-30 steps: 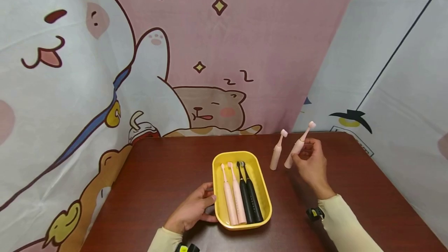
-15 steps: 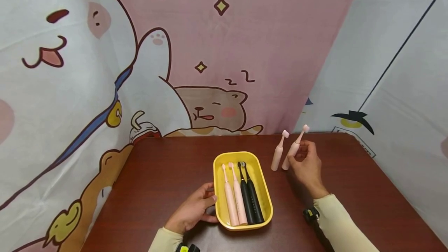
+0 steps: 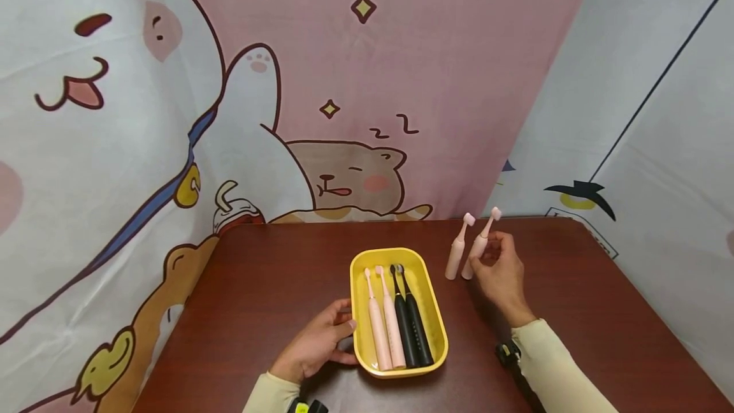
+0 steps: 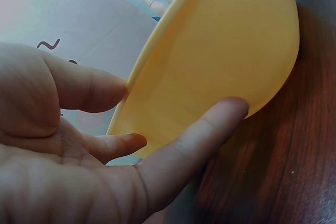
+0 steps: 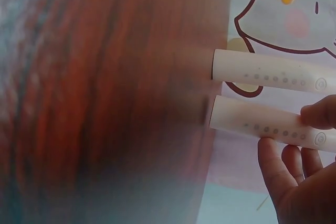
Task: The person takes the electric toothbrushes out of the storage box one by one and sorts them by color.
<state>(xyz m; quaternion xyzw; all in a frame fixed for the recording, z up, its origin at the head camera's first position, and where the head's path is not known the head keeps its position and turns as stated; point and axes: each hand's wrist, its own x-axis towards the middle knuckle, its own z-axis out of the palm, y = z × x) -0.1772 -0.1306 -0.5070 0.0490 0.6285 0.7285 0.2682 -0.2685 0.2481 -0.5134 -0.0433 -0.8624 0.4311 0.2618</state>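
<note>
A pale pink electric toothbrush [image 3: 478,245] stands on its base at the back right of the table, tilted slightly in the head view. My right hand [image 3: 503,277] pinches its handle between thumb and fingers. Just left of it stands a second pink electric toothbrush [image 3: 456,253], a narrow gap apart, as the right wrist view shows. My left hand [image 3: 317,344] rests spread fingertips against the outer left wall of a yellow tray [image 3: 443,344]. Side by side in that tray lie two pink toothbrushes [image 3: 392,330] and two black toothbrushes [image 3: 417,330].
The dark reddish wooden table [image 3: 269,273] ends at a cloth backdrop [image 3: 459,81] printed with cartoon animals, close behind the standing toothbrushes. A black band with a small device [image 3: 507,354] sits on the right wrist.
My right hand has moved left with the pink toothbrush, bringing it beside the other standing one and more upright. The left hand and tray have kept their place.
</note>
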